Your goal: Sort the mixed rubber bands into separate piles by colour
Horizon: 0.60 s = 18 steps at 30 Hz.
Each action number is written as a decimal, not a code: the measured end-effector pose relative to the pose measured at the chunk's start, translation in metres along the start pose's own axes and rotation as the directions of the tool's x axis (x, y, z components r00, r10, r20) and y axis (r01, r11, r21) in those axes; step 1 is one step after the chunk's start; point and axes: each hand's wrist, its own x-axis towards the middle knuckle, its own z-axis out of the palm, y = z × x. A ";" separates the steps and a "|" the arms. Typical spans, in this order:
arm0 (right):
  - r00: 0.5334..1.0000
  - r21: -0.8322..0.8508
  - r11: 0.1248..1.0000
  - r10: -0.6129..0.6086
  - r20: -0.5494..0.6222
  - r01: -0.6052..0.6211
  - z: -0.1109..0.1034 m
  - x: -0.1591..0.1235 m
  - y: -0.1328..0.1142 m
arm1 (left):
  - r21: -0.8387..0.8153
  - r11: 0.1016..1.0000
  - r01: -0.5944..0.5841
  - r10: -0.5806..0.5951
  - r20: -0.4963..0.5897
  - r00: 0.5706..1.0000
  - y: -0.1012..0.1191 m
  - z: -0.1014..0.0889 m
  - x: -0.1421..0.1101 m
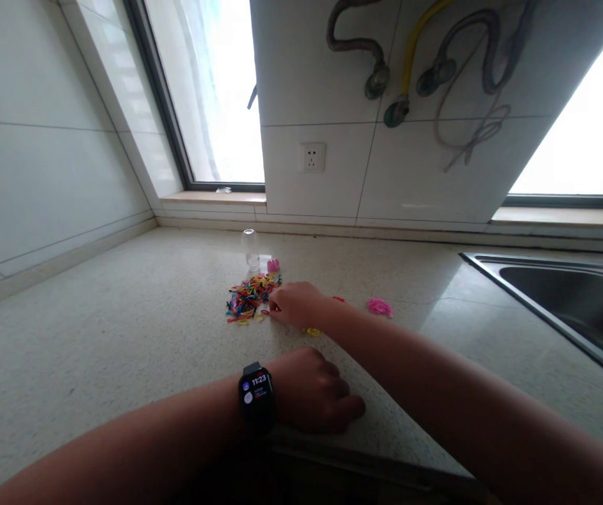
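A heap of small multicoloured rubber bands (249, 298) lies on the counter. At its right edge is my right hand (299, 303), thumb and fingers pinched together on a small red rubber band (265, 312). Close to the counter's front edge rests my left hand (315, 393), its fingers curled in and nothing visible in them. To the right of the heap are a bunch of pink rubber bands (380, 307), some yellow rubber bands (312, 332) and a bit of red rubber bands (339, 299), partly hidden by my right arm.
Behind the heap stand a clear plastic bottle (250, 251) and a pink cap (273, 265). A metal sink (569, 280) is set into the counter (138, 330) at the right. On the back wall are a socket (313, 157) and hanging hoses (409, 56).
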 end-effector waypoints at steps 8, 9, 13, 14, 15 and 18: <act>0.996 0.080 0.995 0.066 -0.062 -0.061 0.005 -0.007 0.013 | 0.005 1.000 0.002 -0.002 0.005 1.000 -0.001 0.001 -0.001; 0.995 0.098 0.993 0.069 -0.072 -0.062 0.005 -0.011 0.016 | 0.007 1.000 -0.001 0.001 0.008 1.000 -0.001 0.002 -0.002; 0.983 0.183 0.981 0.092 -0.156 -0.063 0.002 -0.031 0.032 | 0.022 1.000 0.004 -0.004 0.011 1.000 -0.001 0.002 -0.002; 0.978 0.212 0.975 0.101 -0.182 -0.061 0.001 -0.037 0.036 | 0.025 1.000 0.012 -0.013 0.007 1.000 0.000 0.002 -0.002; 0.973 0.246 0.968 0.110 -0.205 -0.058 -0.001 -0.044 0.040 | 0.024 0.999 0.022 -0.023 0.003 1.000 0.000 0.002 -0.002; 0.959 0.356 0.934 0.136 -0.249 -0.040 -0.005 -0.068 0.050 | 0.012 0.997 0.082 -0.082 -0.017 0.997 -0.001 0.003 -0.002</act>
